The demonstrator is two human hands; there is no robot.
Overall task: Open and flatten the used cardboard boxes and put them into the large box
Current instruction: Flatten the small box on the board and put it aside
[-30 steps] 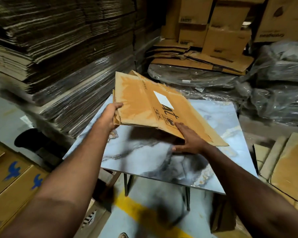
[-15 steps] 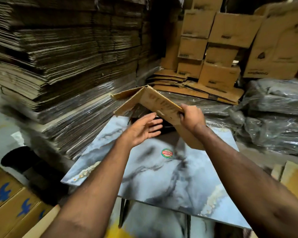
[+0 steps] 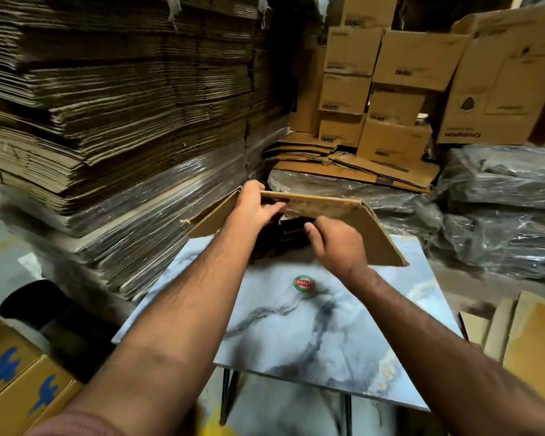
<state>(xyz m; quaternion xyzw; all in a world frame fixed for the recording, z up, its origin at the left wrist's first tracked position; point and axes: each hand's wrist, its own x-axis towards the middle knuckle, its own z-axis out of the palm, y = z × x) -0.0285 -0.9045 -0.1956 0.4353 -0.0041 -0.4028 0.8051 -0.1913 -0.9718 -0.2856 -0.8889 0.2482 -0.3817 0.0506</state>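
A brown cardboard box [image 3: 343,209], partly opened, stands over the far edge of the marble-patterned tabletop [image 3: 312,325]. Its top panel runs level between the two hands, one side panel slopes down to the right and ends at the far right corner, and a shorter flap angles down on the left, past the tabletop's left edge. The inside is dark and hard to read.

The left hand [image 3: 252,206] has its grip on the top panel's left end, thumb above and fingers curled under the edge. The right hand [image 3: 337,243] is at the box's open mouth with fingers curled; its grip seems to be on an inner flap, though shadow hides the contact.

A round red-and-green sticker [image 3: 304,283] lies near the tabletop's middle, and the near half is bare marble. Stacks of flattened cardboard [image 3: 107,121] crowd the left edge, and plastic-wrapped bundles [image 3: 501,209] press in at the right.
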